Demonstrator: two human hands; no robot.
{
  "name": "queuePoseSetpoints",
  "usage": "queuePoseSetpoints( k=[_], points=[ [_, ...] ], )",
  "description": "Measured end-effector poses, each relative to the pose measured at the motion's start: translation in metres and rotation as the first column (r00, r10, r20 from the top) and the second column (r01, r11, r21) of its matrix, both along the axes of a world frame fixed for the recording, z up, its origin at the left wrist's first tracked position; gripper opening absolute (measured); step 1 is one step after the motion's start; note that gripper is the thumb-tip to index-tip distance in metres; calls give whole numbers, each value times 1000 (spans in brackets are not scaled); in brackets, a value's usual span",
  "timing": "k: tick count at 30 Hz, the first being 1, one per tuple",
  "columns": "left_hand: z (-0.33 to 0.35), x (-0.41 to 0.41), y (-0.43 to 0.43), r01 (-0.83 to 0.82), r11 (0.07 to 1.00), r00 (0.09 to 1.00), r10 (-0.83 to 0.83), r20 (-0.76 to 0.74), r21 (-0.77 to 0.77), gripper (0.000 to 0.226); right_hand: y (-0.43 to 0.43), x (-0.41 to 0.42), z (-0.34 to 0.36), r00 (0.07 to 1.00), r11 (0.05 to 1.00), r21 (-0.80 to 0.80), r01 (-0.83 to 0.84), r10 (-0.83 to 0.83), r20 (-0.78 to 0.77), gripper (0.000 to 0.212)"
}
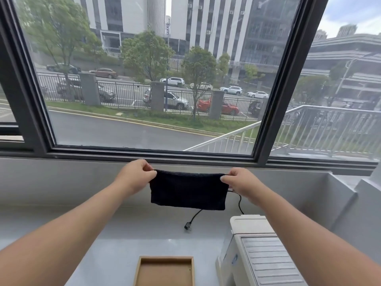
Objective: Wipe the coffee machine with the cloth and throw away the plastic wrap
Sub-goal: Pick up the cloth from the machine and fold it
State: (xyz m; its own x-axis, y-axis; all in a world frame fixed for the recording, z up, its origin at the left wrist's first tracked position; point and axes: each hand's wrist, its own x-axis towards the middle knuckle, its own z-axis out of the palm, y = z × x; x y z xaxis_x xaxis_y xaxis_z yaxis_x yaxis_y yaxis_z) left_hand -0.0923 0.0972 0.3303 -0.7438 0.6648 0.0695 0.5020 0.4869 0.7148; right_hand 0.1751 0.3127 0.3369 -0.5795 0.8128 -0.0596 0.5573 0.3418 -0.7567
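Arms outstretched; left hand (135, 175) and right hand (240, 181) each pinch-grip cloth (187, 189) top corners, taut.

Two hands up, left hand (135, 176) and right hand (241, 183), sharing one black cloth (187, 189). Down on the counter: one white coffee machine (257, 252), one black cable (193, 220), one wooden tray (165, 271).

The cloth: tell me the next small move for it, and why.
Probably lower the cloth to the right, onto the top of the white coffee machine. The left hand and right hand hold it by its top corners, stretched in the air above the counter, touching nothing. The machine stands below the right forearm, not yet wiped.
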Motion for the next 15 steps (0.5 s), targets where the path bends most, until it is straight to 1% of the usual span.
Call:
queuePoseSetpoints(
  k=[2,3,5,9,13,15],
  points=[
    [-2,2,-1,-26,1000,999,27,26,-13,7,-8,-5,-4,998,985,-172,24,-34,-59,18],
    [-2,3,-1,-33,999,999,34,31,-27,7,-13,-8,-6,994,962,-270,31,-57,-90,20],
    [-3,8,-1,-40,999,997,42,61,-35,10,-23,-14,-9,989,917,-398,30,-85,-122,19],
    [-7,22,6,-13,999,959,-2,285,51,11,-46,-35,-12,985,883,-469,-8,-73,-154,13],
    [-10,37,13,67,991,864,-117,490,118,5,-68,-58,-12,979,875,-478,-74,-27,-203,13],
    [-10,44,14,95,983,810,-168,562,156,9,-77,-66,-12,973,881,-460,-110,1,-229,14]
  ],
)
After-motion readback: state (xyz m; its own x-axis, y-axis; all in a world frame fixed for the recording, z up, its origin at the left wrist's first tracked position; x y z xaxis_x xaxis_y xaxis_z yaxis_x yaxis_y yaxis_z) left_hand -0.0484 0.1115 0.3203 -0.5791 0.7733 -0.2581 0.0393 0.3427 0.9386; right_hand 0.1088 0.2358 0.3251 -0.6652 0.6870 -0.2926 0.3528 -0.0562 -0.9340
